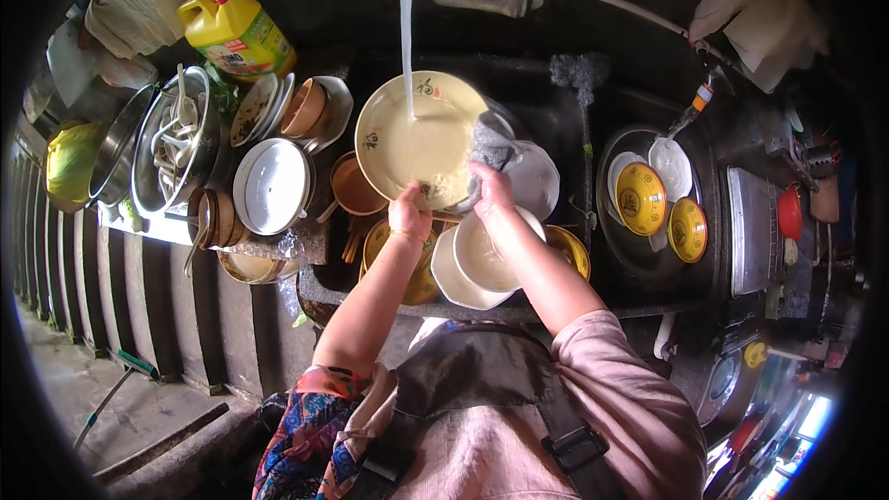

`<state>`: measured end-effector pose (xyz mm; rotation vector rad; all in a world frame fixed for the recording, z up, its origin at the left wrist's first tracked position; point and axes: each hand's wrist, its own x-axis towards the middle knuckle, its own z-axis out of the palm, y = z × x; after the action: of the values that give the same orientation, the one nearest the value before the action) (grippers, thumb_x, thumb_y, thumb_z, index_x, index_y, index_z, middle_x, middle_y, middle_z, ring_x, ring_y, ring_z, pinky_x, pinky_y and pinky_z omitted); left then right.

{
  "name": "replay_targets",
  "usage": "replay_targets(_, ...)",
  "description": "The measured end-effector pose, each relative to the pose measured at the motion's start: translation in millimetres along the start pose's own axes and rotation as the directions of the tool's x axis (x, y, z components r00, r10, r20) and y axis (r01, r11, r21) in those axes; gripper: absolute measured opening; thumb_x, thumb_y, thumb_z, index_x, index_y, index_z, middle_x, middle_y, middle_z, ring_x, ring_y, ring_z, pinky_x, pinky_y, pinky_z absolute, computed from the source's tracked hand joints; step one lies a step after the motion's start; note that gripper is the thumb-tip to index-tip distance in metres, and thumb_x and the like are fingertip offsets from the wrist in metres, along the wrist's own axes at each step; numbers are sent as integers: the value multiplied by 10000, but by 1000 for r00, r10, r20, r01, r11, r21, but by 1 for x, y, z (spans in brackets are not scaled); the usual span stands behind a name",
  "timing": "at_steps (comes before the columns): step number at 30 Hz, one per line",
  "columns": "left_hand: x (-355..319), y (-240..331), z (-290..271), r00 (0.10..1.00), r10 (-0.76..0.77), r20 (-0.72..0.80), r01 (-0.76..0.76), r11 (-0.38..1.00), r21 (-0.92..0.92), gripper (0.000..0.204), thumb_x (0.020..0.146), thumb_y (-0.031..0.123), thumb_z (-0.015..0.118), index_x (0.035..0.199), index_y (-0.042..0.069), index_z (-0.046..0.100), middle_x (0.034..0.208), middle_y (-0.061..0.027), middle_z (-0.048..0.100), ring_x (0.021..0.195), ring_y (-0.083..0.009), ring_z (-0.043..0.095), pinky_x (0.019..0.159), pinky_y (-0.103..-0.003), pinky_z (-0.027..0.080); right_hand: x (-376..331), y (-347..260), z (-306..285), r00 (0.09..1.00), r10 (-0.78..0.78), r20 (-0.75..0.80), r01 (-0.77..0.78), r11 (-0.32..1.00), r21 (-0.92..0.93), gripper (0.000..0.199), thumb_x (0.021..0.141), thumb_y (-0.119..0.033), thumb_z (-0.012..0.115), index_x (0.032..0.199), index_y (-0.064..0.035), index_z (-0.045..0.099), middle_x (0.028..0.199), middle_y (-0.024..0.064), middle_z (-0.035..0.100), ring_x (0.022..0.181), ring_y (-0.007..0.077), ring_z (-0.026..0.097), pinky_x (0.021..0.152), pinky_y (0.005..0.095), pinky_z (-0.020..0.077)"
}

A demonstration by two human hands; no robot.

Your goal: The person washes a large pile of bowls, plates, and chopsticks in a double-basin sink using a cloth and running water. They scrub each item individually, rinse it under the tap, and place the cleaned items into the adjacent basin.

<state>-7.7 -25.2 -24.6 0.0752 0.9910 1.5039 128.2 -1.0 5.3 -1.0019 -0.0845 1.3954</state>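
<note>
Left hand grips the rim of a yellow plate under running water; right hand presses a scouring pad, fingers closed around it, against the plate.

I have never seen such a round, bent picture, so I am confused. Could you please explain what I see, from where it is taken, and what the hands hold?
A camera worn on a person's head looks down; its wide lens bends the edges. No machine: two bare hands wash dishes. The left hand holds the rim of a large cream round plate under the stream of tap water. The right hand presses a grey scrubbing cloth on it. In the dark sink below lie more white and yellow bowls. At left stand a yellow detergent bottle and stacked dirty dishes.
</note>
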Motion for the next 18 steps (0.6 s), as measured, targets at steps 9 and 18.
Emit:
replay_targets(9,-14,9,26,978,-193,-78,203,805,557,429,852,433,431,945,25,525,764,-98,549,631,-210,529,525,-340,446,-13,7,5,991,56,-119,-54,998,16,261,628,-17,625,871,50,557,818,97,576,769,223,561,699,311,463)
replay_targets(18,18,46,12,969,-243,43,146,705,694,502,843,398,459,1165,15,423,1130,-152,487,982,-266,515,740,-394,451,-25,-7,-13,998,-8,-59,7,1000,-24,208,603,-2,623,796,31,551,764,94,548,698,190,540,588,288,447)
